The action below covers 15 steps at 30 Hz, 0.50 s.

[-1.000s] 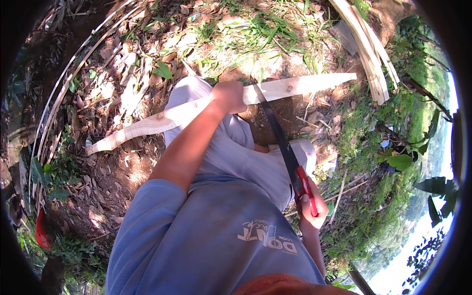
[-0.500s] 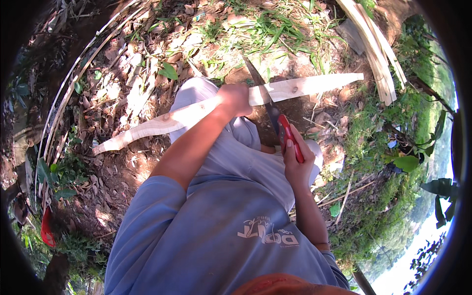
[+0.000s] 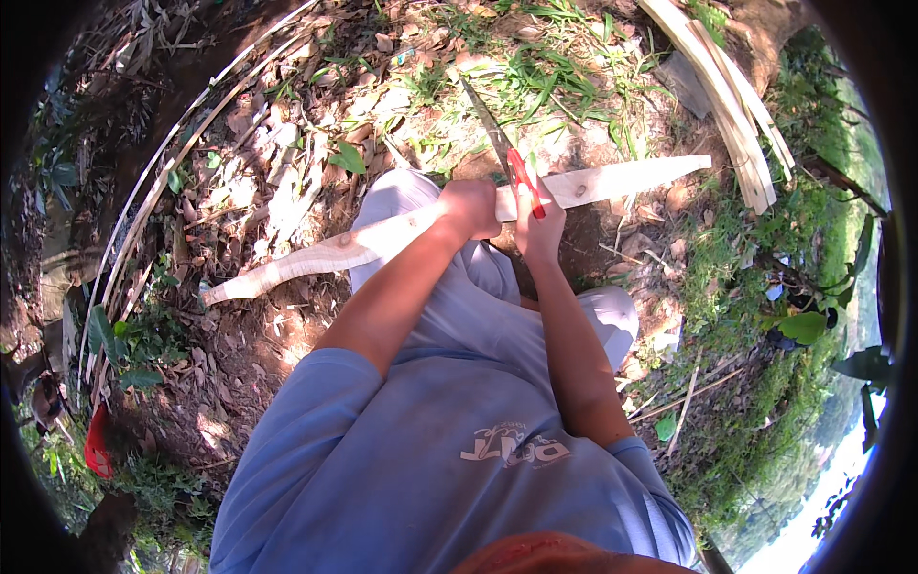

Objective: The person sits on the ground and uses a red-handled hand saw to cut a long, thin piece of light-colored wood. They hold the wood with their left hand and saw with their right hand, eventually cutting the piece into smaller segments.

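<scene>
A long, pale wooden board [image 3: 622, 180] with tapering ends lies crosswise over my bent leg. My left hand [image 3: 469, 209] is closed around it near the middle, just left of the saw. In my right hand [image 3: 539, 228] is a saw [image 3: 523, 180] with a red handle, the fingers wrapped round the grip. Its narrow dark blade points away from me, past the board's far edge, toward the grass. Both hands are close together. My right hand covers part of the board, so where the blade meets the wood is hidden.
Several long split wood strips [image 3: 732, 115] lie at the far right. Thin, bent strips [image 3: 158, 172] curve along the left side. A red object [image 3: 98, 442] is at the lower left. Dry leaves and grass [image 3: 540, 81] cover the ground, with green plants on the right.
My right hand has pushed the saw forward and to the left, bringing its handle up to the board and close to my left hand. My left hand still grips the board.
</scene>
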Available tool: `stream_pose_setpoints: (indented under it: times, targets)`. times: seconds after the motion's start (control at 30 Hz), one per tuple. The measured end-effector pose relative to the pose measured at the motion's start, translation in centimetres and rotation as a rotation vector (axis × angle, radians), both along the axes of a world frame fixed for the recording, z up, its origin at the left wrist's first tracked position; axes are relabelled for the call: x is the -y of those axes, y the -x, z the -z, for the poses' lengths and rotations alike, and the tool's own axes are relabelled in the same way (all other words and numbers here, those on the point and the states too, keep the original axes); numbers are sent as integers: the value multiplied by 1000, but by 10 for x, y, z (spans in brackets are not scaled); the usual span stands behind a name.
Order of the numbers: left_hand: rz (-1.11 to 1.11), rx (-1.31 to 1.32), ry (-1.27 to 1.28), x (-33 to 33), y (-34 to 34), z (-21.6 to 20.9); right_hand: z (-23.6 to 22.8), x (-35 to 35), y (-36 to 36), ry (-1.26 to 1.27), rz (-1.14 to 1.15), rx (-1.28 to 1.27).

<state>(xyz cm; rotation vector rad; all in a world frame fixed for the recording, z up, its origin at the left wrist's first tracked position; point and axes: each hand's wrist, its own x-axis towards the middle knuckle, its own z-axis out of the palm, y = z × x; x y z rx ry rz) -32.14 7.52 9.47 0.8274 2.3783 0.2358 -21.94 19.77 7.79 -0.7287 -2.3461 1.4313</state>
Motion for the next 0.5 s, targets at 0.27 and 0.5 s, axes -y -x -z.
stream_pose_setpoints:
  times: [0.27,0.5]
  targets:
    - [28,92,-40,1,12,-6,17,-5,-10,61,62,-182]
    - [-36,97,-1,5,11,-20,-60,-11,-77,311,71,-48]
